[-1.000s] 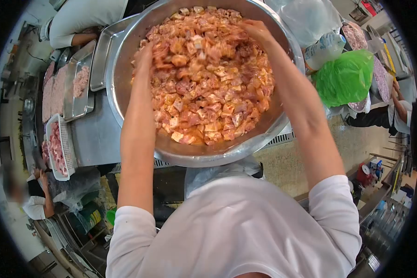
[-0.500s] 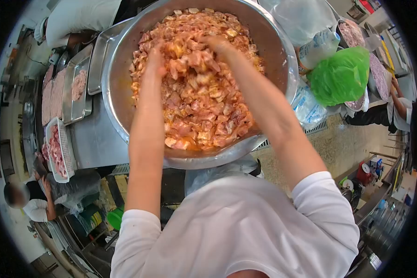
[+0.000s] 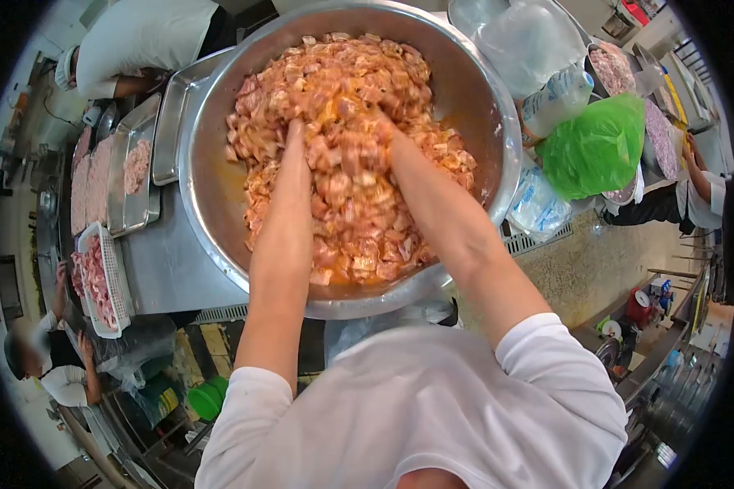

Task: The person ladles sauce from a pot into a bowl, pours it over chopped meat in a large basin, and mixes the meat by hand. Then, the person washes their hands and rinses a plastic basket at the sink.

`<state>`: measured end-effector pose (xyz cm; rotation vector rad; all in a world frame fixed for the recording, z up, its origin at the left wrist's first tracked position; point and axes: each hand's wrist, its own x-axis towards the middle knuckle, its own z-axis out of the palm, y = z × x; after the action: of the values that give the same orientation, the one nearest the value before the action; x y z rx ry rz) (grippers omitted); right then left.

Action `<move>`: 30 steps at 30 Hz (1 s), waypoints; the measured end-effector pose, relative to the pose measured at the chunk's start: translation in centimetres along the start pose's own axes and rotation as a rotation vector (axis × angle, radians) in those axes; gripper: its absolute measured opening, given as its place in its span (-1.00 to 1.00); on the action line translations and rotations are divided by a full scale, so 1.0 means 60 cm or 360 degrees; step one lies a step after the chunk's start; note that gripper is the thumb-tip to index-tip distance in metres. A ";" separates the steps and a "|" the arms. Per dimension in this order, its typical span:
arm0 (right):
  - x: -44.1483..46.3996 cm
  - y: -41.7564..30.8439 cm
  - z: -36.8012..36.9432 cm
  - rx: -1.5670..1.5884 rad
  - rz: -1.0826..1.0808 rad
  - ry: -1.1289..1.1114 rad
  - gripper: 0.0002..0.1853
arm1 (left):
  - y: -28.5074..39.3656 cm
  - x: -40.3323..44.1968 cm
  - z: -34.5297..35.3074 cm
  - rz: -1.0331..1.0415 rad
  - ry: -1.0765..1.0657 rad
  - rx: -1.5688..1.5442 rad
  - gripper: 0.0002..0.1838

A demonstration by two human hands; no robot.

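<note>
A wide steel bowl holds a heap of diced raw meat coated in orange marinade. Sunk into the heap up to about the wrist is my left hand, left of the middle. My right hand is pushed in opposite it, on the right. Meat covers the fingers of both hands, so their grip is hidden. Pieces between and above the hands are blurred by motion. Orange liquid shows along the bowl's left wall.
To the left are steel trays with minced meat and a white basket of raw meat chunks. A green plastic bag and a plastic bottle sit close on the right. Other people work at the left and right edges.
Both hands have gone down into the meat, which hides them further, and have drawn closer together. The heap has shifted upward and left in the bowl.
</note>
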<state>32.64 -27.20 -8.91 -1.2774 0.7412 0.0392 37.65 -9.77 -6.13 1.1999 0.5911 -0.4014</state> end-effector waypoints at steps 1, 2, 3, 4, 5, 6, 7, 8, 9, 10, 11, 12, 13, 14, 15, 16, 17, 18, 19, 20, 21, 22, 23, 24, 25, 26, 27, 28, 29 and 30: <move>-0.010 -0.012 0.016 -0.0015 -0.0038 -0.0064 -0.47 | 0.013 0.001 0.014 0.0030 -0.0100 -0.0041 -0.55; -0.012 -0.033 0.023 -0.0050 -0.0083 -0.0115 -0.47 | 0.030 0.005 0.027 0.0051 -0.0197 -0.0089 -0.54; -0.001 -0.066 0.017 -0.0121 -0.0138 -0.0137 -0.47 | 0.055 0.007 0.032 0.0060 -0.0272 -0.0106 -0.53; 0.012 -0.105 0.004 -0.0213 -0.0194 -0.0161 -0.47 | 0.085 0.008 0.026 0.0107 -0.0280 -0.0062 -0.53; 0.021 -0.146 -0.015 -0.0313 -0.0263 -0.0183 -0.46 | 0.116 0.000 0.012 0.0191 -0.0194 0.0083 -0.52; 0.030 -0.185 -0.040 -0.0467 -0.0363 -0.0227 -0.49 | 0.150 -0.073 0.012 0.0758 0.0143 0.0564 -0.51; 0.039 -0.224 -0.066 -0.0618 -0.0468 -0.0263 -0.52 | 0.169 -0.013 -0.040 0.0464 0.0097 0.0653 -0.52; 0.051 -0.247 -0.101 -0.0791 -0.0525 -0.0447 -0.53 | 0.179 0.025 -0.093 0.0693 0.0194 0.0966 -0.53; 0.071 -0.243 -0.135 -0.1016 -0.0810 -0.0225 -0.56 | 0.184 0.064 -0.140 0.0924 0.0293 0.1280 -0.53; 0.096 -0.220 -0.166 -0.1238 -0.1084 0.0004 -0.58 | 0.152 0.132 -0.210 0.1173 0.0437 0.1290 -0.54; 0.138 -0.173 -0.190 -0.0947 -0.1112 -0.0046 -0.52 | 0.127 0.176 -0.251 0.1426 0.0580 0.1291 -0.55; 0.137 -0.139 -0.194 -0.0275 -0.0712 -0.0314 -0.41 | 0.117 0.167 -0.245 0.1048 0.0461 0.1025 -0.57; 0.129 -0.100 -0.185 0.0015 -0.0418 -0.0324 -0.42 | 0.091 0.142 -0.227 0.0661 0.0343 0.0760 -0.59; 0.116 -0.071 -0.158 0.0025 -0.0288 -0.0230 -0.43 | 0.082 0.102 -0.171 0.0451 0.0322 0.0594 -0.60; 0.098 -0.048 -0.122 0.0022 -0.0216 -0.0172 -0.44 | 0.072 0.059 -0.115 0.0238 0.0321 0.0420 -0.61; 0.080 -0.033 -0.083 0.0004 -0.0181 -0.0163 -0.44 | 0.063 0.016 -0.058 0.0032 0.0340 0.0253 -0.62; 0.064 -0.028 -0.049 -0.0007 -0.0161 -0.0194 -0.45 | 0.050 0.007 -0.020 -0.0063 0.0263 0.0168 -0.62; 0.048 -0.026 -0.009 -0.0041 -0.0182 -0.0250 -0.46 | 0.043 0.015 0.007 -0.0059 0.0112 0.0132 -0.61; 0.036 -0.036 0.017 -0.0078 -0.0216 -0.0313 -0.47 | 0.046 0.023 0.033 -0.0011 -0.0052 0.0082 -0.60; 0.027 -0.051 0.033 -0.0124 -0.0260 -0.0376 -0.47 | 0.058 0.032 0.051 0.0057 -0.0222 0.0056 -0.59; 0.024 -0.078 0.032 -0.0180 -0.0327 -0.0434 -0.48 | 0.078 0.036 0.075 0.0113 -0.0378 0.0042 -0.57; 0.025 -0.110 0.021 -0.0263 -0.0425 -0.0484 -0.49 | 0.104 0.037 0.082 0.0181 -0.0505 0.0053 -0.55; 0.026 -0.138 0.006 -0.0328 -0.0526 -0.0524 -0.50 | 0.131 0.035 0.075 0.0262 -0.0550 0.0120 -0.53; 0.034 -0.172 -0.017 -0.0417 -0.0602 -0.0559 -0.50 | 0.159 0.025 0.058 0.0371 -0.0486 0.0288 -0.51; 0.047 -0.205 -0.047 -0.0496 -0.0650 -0.0590 -0.51 | 0.180 0.009 0.031 0.0489 -0.0242 0.0553 -0.53; 0.067 -0.239 -0.073 -0.0645 -0.0466 -0.0666 -0.58 | 0.202 -0.007 0.005 0.0563 0.0021 0.0821 -0.56; 0.111 -0.239 -0.098 -0.1051 -0.0967 -0.0355 -0.63 | 0.207 -0.010 -0.036 0.0628 0.0080 0.0805 -0.57; 0.118 -0.241 -0.127 -0.1172 -0.1065 -0.0189 -0.57 | 0.197 0.005 -0.086 0.0693 0.0135 0.0793 -0.58; 0.125 -0.230 -0.151 -0.1213 -0.1029 -0.0091 -0.57 | 0.177 0.033 -0.135 0.0755 0.0187 0.0778 -0.59; 0.132 -0.205 -0.165 -0.1258 -0.0988 0.0000 -0.57 | 0.150 0.064 -0.171 0.0811 0.0244 0.0759 -0.60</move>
<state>39.16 -42.68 -3.52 -2.2198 0.2895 -0.1905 43.71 2.90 -4.28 1.7927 0.3031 -0.0097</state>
